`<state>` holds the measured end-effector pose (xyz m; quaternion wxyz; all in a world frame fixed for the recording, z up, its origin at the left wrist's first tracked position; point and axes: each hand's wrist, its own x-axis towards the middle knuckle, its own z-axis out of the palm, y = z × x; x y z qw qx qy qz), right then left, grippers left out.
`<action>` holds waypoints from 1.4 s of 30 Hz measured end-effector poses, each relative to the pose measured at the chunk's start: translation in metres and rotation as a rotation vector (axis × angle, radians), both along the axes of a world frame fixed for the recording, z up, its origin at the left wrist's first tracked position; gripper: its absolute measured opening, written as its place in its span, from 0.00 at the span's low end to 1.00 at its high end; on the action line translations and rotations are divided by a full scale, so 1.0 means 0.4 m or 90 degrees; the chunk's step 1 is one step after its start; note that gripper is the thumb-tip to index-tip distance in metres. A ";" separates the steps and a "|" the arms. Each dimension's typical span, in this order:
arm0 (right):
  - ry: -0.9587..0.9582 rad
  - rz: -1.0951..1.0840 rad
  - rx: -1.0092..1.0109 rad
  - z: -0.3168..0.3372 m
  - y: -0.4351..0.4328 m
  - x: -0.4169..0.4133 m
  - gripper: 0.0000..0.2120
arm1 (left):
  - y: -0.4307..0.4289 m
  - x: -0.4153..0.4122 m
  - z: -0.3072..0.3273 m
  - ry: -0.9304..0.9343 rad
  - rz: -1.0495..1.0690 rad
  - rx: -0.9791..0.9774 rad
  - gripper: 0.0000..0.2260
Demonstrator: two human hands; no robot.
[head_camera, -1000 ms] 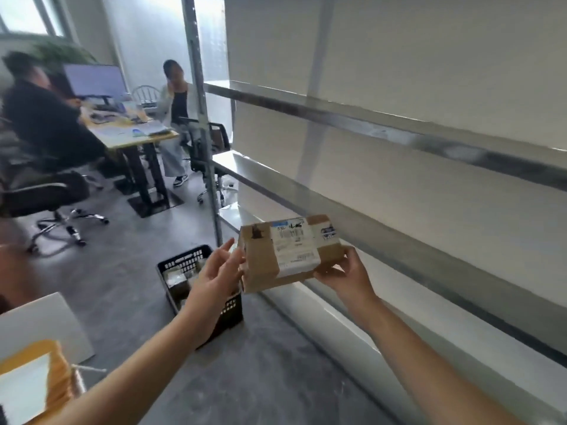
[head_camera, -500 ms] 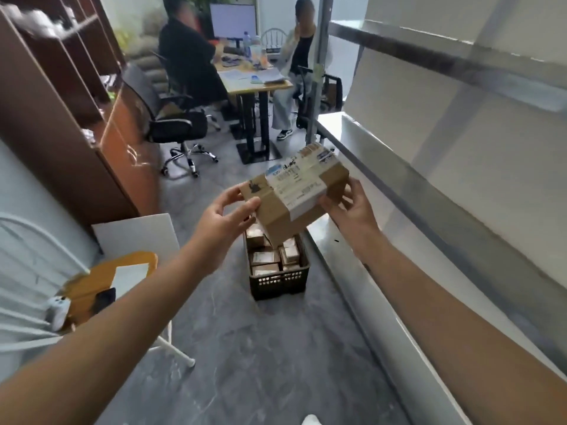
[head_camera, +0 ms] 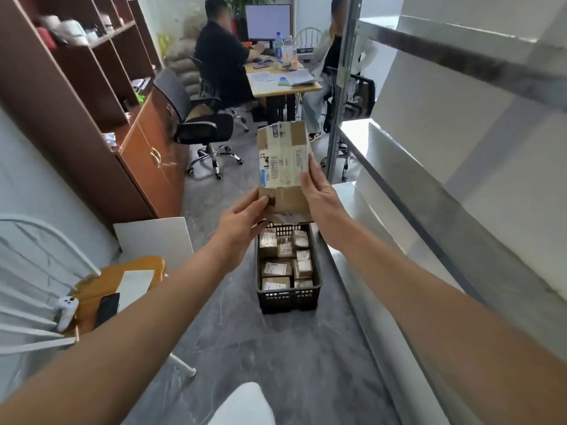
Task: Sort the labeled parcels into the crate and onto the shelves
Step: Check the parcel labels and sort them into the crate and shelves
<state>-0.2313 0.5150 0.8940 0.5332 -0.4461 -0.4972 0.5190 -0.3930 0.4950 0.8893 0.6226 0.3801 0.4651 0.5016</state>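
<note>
I hold a brown cardboard parcel (head_camera: pixel 283 167) with a white shipping label out in front of me, turned lengthwise, label facing up. My left hand (head_camera: pixel 242 223) grips its near-left corner and my right hand (head_camera: pixel 320 196) grips its right side. Directly below it on the floor stands a black plastic crate (head_camera: pixel 288 297) holding several small labeled parcels (head_camera: pixel 276 268). The metal shelves (head_camera: pixel 395 167) run along my right.
A wooden chair (head_camera: pixel 101 289) with a phone, paper and a white controller stands at left. A brown cabinet (head_camera: pixel 92 124) lines the left wall. Two people sit at a desk (head_camera: pixel 285 84) ahead, with an office chair (head_camera: pixel 202 130) between. Grey floor surrounds the crate.
My view swung left from the shelves toward the crate. The parcel turned from sideways to lengthwise and now hangs over the crate, still in both hands.
</note>
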 end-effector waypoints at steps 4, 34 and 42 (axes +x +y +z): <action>-0.030 -0.008 -0.034 -0.030 0.048 0.061 0.23 | 0.072 0.048 -0.031 -0.008 -0.007 -0.018 0.09; -0.048 -0.216 -0.363 -0.560 0.941 0.011 0.22 | 1.021 0.051 -0.484 0.122 -0.130 -0.199 0.31; -0.098 -0.160 -0.442 -0.817 1.086 0.095 0.17 | 1.153 0.128 -0.771 0.146 -0.056 -0.338 0.33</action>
